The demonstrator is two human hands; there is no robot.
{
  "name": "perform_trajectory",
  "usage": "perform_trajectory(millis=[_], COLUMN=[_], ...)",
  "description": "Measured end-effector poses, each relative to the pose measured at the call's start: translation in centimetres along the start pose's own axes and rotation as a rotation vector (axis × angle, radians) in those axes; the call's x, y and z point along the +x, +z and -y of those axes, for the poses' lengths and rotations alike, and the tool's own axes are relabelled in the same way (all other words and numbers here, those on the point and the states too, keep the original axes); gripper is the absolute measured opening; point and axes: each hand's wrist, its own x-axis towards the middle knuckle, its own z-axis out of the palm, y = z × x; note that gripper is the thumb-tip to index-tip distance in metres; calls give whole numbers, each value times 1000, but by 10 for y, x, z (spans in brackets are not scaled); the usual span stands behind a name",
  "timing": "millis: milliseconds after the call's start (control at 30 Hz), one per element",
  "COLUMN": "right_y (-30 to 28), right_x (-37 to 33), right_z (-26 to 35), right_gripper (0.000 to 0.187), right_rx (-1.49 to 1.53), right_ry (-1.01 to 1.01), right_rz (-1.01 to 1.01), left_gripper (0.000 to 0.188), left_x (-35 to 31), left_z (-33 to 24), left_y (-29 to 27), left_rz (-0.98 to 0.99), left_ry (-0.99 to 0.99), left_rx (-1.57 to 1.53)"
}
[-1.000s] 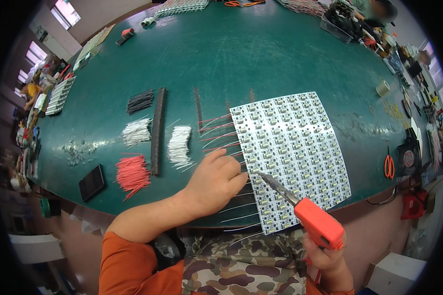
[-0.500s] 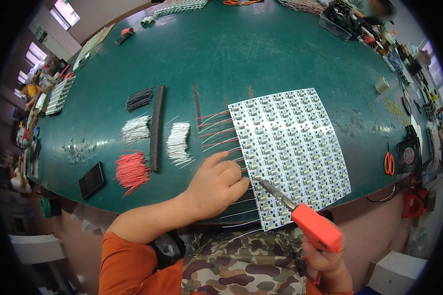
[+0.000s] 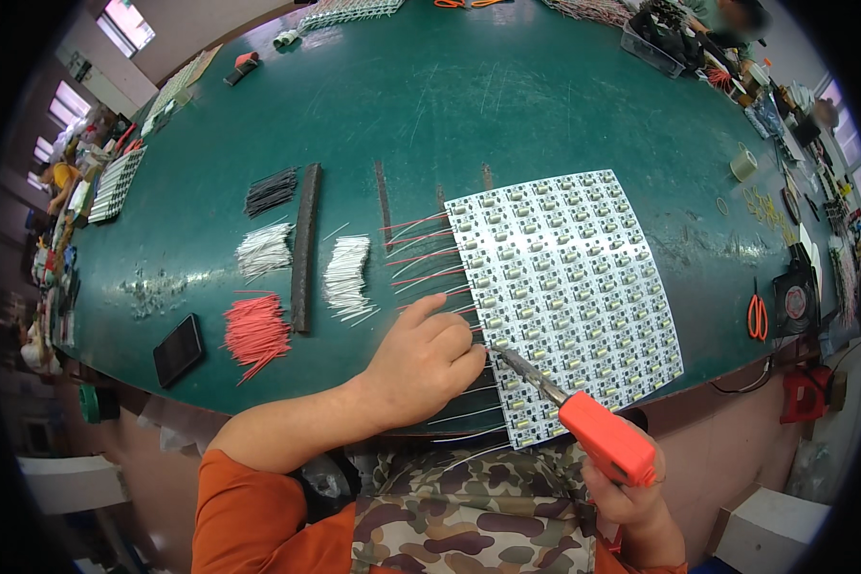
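A white sheet of circuit boards (image 3: 564, 287) lies at the table's front edge, with rows of small parts on it. Thin red and white wires (image 3: 421, 258) stick out from its left side. My left hand (image 3: 426, 359) is closed in a pinch at that side, among the wires; what sits between the fingertips is hidden. In my right hand (image 3: 631, 502) is a soldering iron (image 3: 603, 435) with a red handle, its fingers wrapped round the grip. The iron's tip meets the board's left edge, just beside my left fingertips.
Left of the board lie bundles of black wires (image 3: 271, 191), white wires (image 3: 263, 252) and red wires (image 3: 256, 333), a dark bar (image 3: 306, 249) and another white wire bundle (image 3: 346, 277). A phone (image 3: 179, 350) rests near the front edge. Orange-handled scissors (image 3: 757, 316) and a fan (image 3: 794, 298) are at right.
The soldering iron in my right hand has shifted slightly left, its handle a little higher in view. My left hand has barely moved.
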Motion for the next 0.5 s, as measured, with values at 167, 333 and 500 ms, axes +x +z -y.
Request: perform_trajectory(millis=[167, 333, 500], right_y=[0, -2, -2], right_x=[1, -1, 3], right_z=[0, -1, 2], right_gripper=[57, 56, 56], right_rx=[-2, 53, 12], right_ry=[7, 51, 23], right_rz=[4, 33, 37], left_gripper=[11, 9, 9], left_x=[1, 1, 1], left_z=[1, 1, 1], left_y=[2, 4, 4], left_rz=[-26, -51, -44], left_ry=[8, 18, 19], left_rx=[-11, -20, -22])
